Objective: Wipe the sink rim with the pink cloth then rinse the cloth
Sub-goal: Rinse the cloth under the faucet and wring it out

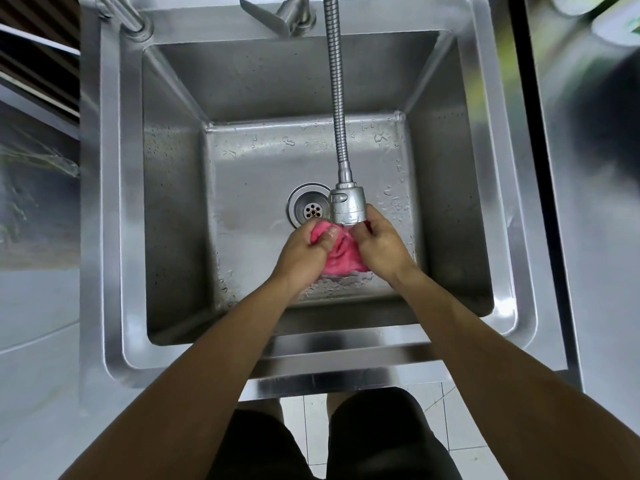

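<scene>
Item: pink cloth, rinse stage.
Bunched between left hand and right hand, fingers of both curled into the fabric, directly under the spray head, near the drain, so run-off (judging by placement) stays within the sink.

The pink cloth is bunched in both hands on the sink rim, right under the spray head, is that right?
Not quite. The head view shows the pink cloth bunched in the left hand and right hand under the spray head, but down inside the sink basin, not on its rim.
</scene>
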{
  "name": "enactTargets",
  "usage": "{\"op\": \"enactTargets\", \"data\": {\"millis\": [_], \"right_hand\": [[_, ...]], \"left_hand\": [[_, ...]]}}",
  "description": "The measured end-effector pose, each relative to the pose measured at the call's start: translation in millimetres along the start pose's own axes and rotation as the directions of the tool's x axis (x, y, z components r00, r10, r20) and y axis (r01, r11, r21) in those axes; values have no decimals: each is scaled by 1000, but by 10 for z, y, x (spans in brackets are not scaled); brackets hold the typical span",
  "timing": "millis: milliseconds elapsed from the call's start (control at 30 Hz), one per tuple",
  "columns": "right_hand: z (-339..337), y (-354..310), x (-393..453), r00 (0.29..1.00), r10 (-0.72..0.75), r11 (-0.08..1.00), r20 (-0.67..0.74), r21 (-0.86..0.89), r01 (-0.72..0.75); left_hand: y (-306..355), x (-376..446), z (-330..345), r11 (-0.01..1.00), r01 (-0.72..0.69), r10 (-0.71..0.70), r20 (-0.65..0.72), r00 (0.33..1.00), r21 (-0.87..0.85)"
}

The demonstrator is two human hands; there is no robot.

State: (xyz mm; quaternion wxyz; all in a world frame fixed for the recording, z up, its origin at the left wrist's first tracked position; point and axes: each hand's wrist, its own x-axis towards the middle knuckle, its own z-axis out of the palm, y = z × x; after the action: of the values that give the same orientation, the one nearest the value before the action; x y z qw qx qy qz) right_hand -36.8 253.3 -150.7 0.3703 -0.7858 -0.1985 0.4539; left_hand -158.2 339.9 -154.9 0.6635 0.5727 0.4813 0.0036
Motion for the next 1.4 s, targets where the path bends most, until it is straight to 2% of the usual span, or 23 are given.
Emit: {"op": "enactTargets", "data": {"millis": [67,100,200,267,400,467,567,700,833,900,933,1000,1067,1100,1167,1267,1400], "right_hand": [[12,-26,-90,999,7,997,48,79,-11],[5,-41,-180,999,-7,997,49,77,3],[-49,-17,-420,998,-50,999,32,-11,50],[-74,-10,-577,998,-39,999,53,-23,40],[-71,-99,-746,994,-105,983,-13,152,105],[13,-195,-759,987,-132,958,-94,243,151],[165,-333,-762,956,-206,941,-209,224,252],[202,-350,-717,921,-301,948,-249,28,318],[248,-349,-684,908,-294,952,-299,-2,307],[213,-341,-704,911,-312,946,-268,-1,324],[151,-304,-708,922,-333,941,-200,-9,338],[-31,-225,-720,950,-304,953,64,8,304],[-198,-80,-642,942,-86,996,326,-1,91],[-253,-10,-566,923,29,999,384,-53,-9],[-297,112,-346,930,118,992,347,-92,-92],[-195,149,-62,974,142,979,175,118,-164],[-13,102,129,991,113,973,-78,211,-95]], "left_hand": [[22,1,-74,998,53,-55,-65,996,-38],[24,-33,-116,996,73,-75,-53,996,-54],[13,-243,-228,991,123,-115,132,985,-60],[-6,-377,-303,986,147,-128,207,970,-77],[102,-494,-365,955,142,-99,171,980,-262],[220,-503,-311,960,79,-59,83,995,-268],[325,-505,-194,983,-160,152,-98,984,-89],[247,-544,-114,928,-338,361,-154,920,155],[171,-571,-70,854,-444,502,-202,841,271],[175,-562,-91,877,-406,455,-177,872,257],[165,-534,-127,897,-363,406,-145,902,251],[118,-447,-255,931,-248,273,-58,960,268],[59,-315,-401,958,-113,96,76,992,264],[40,-260,-433,973,-30,-8,163,987,228],[-16,-149,-396,983,110,-148,280,949,145],[-78,73,-216,979,159,-178,157,972,127],[-4,273,-3,993,116,-117,62,991,22]]}}
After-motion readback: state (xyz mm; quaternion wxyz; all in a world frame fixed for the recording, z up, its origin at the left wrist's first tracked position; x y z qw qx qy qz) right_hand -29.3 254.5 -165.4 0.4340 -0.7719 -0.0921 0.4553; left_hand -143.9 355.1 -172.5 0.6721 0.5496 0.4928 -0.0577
